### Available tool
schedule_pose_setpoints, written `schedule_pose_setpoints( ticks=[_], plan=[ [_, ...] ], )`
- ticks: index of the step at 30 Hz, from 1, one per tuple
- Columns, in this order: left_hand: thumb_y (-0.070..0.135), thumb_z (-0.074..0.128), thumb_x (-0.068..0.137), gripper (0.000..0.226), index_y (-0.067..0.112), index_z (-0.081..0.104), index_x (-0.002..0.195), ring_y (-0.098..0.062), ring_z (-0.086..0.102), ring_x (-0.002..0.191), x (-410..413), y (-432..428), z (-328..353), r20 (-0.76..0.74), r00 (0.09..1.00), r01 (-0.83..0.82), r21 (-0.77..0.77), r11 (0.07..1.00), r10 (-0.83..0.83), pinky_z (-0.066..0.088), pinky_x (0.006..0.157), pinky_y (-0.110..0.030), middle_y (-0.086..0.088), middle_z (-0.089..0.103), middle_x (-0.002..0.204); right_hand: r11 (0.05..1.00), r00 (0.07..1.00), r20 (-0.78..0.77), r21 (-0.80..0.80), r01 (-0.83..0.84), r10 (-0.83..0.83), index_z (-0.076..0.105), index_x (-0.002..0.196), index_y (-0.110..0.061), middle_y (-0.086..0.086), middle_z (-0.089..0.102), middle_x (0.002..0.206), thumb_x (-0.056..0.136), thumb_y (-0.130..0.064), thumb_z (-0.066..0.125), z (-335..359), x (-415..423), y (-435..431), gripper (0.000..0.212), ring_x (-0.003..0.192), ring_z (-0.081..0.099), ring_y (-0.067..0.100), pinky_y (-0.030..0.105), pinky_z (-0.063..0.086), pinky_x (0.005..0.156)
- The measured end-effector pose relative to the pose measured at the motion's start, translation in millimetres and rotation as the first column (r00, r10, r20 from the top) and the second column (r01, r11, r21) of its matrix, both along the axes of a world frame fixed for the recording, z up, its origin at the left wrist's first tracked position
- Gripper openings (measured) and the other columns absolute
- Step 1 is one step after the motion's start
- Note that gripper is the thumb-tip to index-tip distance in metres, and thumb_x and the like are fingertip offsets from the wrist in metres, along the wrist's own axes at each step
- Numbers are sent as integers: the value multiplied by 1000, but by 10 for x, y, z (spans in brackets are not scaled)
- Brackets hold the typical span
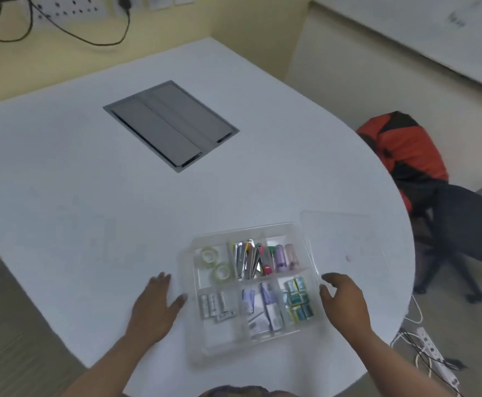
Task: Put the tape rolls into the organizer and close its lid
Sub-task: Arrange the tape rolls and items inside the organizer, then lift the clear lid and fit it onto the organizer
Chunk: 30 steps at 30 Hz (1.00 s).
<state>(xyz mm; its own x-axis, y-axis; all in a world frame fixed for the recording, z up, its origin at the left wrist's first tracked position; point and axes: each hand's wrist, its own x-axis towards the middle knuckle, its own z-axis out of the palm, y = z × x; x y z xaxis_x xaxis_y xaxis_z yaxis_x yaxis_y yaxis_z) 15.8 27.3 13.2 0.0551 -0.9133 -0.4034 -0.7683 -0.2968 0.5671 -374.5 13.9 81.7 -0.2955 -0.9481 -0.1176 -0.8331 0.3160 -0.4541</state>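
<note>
A clear plastic organizer (189, 336) sits near the front edge of the white table. Two clear tape rolls (209, 255) (222, 272) lie in its upper-left compartment. Other compartments hold batteries, clips, small tubes and packets. Its clear lid (345, 239) lies flat on the table just right of the organizer. My left hand (155, 305) rests flat on the table to the left of the organizer, fingers spread. My right hand (343, 302) hovers at the organizer's right edge, fingers apart, holding nothing.
A grey cable hatch (171, 124) is set into the middle of the white table (62, 196). A chair with an orange and black jacket (403, 150) stands off the right edge. A power strip (434, 353) and cables lie on the floor at the right.
</note>
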Motion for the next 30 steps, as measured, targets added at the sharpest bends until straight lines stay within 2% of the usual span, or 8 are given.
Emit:
schedule_pose_setpoints(
  ticks=[2,6,10,14,19,21,25,30],
  plan=[
    [62,39,86,78,18,25,149,-17,26,143,-137,51,190,-166,976,-151,-44,988,141,20,118,-35,-2,28,157,994,1000,-25,111,-9,12,68,112,-11,7,67,114,90,-11,63,-106,-190,49,22,102,64,25,32,48,88],
    [51,49,89,69,16,33,147,-16,34,138,-534,202,475,-147,979,-171,-214,962,141,25,113,-30,-2,38,151,970,997,-35,236,-60,70,69,88,-20,0,72,90,90,-19,61,-217,-432,32,9,74,62,15,32,52,70],
    [39,58,91,61,17,37,144,-17,39,135,-1018,250,683,-155,973,-209,-303,930,168,29,111,-31,-2,43,148,920,982,-27,355,-167,189,65,105,-22,-4,64,101,81,-33,73,-338,-649,3,28,87,59,14,24,42,69],
    [54,50,87,63,25,39,143,-6,36,134,-1525,193,875,-235,967,-165,-305,938,94,29,111,-29,8,42,146,881,944,-81,393,-264,319,56,100,-31,-11,55,98,75,-46,72,-409,-748,22,33,88,56,10,24,44,68],
    [50,52,90,55,29,41,140,3,36,125,-1917,28,1034,-236,971,-121,-350,929,38,30,102,-20,18,42,135,844,910,-83,414,-340,407,47,77,-34,-12,47,76,75,-39,64,-439,-732,60,18,76,47,10,24,36,61],
    [49,53,91,51,32,43,138,12,33,117,-2001,-2,1100,-225,974,-94,-381,920,6,28,93,-7,22,41,130,844,903,-105,415,-340,416,49,69,-30,-10,47,66,76,-27,56,-432,-688,67,10,70,50,13,25,35,57],
    [45,56,91,47,31,47,135,14,36,116,-2080,-47,1198,-254,967,-94,-404,910,-13,26,86,5,20,46,130,864,842,-263,327,-382,471,57,73,-20,-3,60,75,72,-17,50,-353,-630,43,8,76,58,19,28,40,54],
    [47,53,92,48,27,49,135,-3,43,128,-2070,-138,1285,-284,959,-108,-398,911,-10,35,106,-25,11,52,137,968,936,-283,-71,-240,211,51,65,-17,0,50,64,65,1,67,35,-720,-142,24,64,47,25,28,28,49]
  ],
)
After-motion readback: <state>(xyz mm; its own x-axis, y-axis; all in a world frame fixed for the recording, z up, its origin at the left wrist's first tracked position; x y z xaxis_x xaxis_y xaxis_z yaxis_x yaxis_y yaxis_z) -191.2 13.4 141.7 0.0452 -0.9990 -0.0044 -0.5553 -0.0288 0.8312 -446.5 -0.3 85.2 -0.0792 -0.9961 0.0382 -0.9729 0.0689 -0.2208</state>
